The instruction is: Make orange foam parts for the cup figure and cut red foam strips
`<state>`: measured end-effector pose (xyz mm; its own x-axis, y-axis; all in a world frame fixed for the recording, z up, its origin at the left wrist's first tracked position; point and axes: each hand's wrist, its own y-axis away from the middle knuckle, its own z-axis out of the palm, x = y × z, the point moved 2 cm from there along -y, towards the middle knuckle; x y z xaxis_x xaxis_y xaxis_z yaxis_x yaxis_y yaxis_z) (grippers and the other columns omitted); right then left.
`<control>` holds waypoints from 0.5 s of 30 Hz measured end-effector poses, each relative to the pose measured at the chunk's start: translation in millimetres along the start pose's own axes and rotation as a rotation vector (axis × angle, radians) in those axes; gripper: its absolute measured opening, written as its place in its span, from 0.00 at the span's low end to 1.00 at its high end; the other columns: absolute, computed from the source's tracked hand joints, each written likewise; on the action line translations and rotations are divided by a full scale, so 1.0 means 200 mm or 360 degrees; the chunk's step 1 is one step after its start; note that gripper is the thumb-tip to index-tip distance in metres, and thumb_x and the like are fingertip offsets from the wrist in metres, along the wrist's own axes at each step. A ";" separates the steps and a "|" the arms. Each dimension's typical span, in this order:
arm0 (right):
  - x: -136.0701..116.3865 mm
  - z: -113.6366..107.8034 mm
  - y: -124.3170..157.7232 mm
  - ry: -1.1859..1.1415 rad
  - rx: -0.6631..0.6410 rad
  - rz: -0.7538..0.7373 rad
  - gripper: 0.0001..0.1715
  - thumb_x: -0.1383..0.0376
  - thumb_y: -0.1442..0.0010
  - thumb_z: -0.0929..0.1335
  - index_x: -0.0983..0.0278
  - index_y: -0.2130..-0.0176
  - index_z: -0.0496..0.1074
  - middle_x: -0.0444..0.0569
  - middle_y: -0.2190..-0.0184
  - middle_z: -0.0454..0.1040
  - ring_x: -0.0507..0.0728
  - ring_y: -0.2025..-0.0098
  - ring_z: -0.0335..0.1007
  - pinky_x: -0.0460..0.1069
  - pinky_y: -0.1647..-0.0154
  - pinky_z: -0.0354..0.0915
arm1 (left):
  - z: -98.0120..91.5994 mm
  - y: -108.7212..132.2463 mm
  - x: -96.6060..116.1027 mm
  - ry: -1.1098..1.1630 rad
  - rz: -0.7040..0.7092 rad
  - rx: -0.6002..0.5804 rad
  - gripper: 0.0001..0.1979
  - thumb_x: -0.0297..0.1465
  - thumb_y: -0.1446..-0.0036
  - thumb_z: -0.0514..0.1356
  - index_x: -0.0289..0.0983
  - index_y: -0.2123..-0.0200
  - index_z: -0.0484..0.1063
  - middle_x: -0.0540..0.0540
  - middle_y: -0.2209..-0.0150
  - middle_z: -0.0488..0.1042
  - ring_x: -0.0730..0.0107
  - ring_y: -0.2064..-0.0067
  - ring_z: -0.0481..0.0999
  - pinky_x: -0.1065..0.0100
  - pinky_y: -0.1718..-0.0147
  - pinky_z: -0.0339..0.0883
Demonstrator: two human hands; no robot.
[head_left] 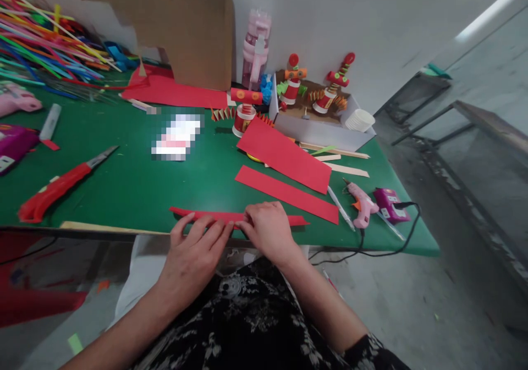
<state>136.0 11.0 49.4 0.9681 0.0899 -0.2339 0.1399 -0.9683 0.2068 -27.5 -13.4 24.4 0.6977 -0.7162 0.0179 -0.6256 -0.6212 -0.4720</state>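
A narrow red paper strip (225, 215), folded or curled along its length, lies at the green table's front edge. My left hand (197, 249) grips its near edge with the fingers laid side by side along it; the thumb is mostly hidden. Close by on the right, my right hand (268, 228) has its fingers curled and pressed onto the same strip. Both ends of the strip stick out past my hands. Just beyond lies a flat red paper strip (286, 194), and behind that a wider red paper sheet (284, 155).
Red-handled scissors (61, 186) lie at left. A pink glue gun (362, 202) with a black cord rests at right beside a purple box (391, 205). Paper-cup figures, one a red cup figure (244, 118), stand near a cardboard tray (322, 125) and a pink bottle (256, 51). Colourful pipe cleaners (53, 45) fill the back left.
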 end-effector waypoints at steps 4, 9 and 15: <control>0.00 -0.03 0.02 0.0004 0.0000 -0.0019 0.14 0.56 0.33 0.68 0.64 0.64 0.75 0.52 0.64 0.81 0.61 0.58 0.74 0.53 0.56 0.57 | -0.02 -0.01 0.04 -0.0118 -0.0005 -0.0028 0.19 0.20 0.38 0.50 0.33 0.53 0.78 0.43 0.58 0.81 0.56 0.51 0.72 0.51 0.42 0.53; 0.13 -0.05 0.12 -0.0113 0.0089 -0.0048 0.10 0.60 0.35 0.70 0.64 0.65 0.74 0.50 0.66 0.80 0.59 0.59 0.73 0.55 0.46 0.57 | -0.03 0.00 0.06 -0.0127 -0.0026 -0.0150 0.21 0.20 0.39 0.49 0.33 0.51 0.78 0.40 0.57 0.80 0.54 0.49 0.72 0.50 0.41 0.53; 0.38 -0.02 0.27 -0.0556 0.0401 0.0057 0.06 0.64 0.40 0.74 0.60 0.69 0.75 0.43 0.68 0.78 0.56 0.59 0.72 0.60 0.35 0.48 | -0.01 0.04 0.04 -0.0052 -0.0022 -0.0235 0.22 0.22 0.39 0.49 0.31 0.47 0.76 0.36 0.54 0.79 0.50 0.47 0.72 0.47 0.41 0.54</control>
<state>217.4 -33.3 45.9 0.8370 0.0128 -0.5471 0.0104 -0.9999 -0.0075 -27.0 -24.4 21.8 0.7162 -0.6979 -0.0061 -0.6585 -0.6728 -0.3373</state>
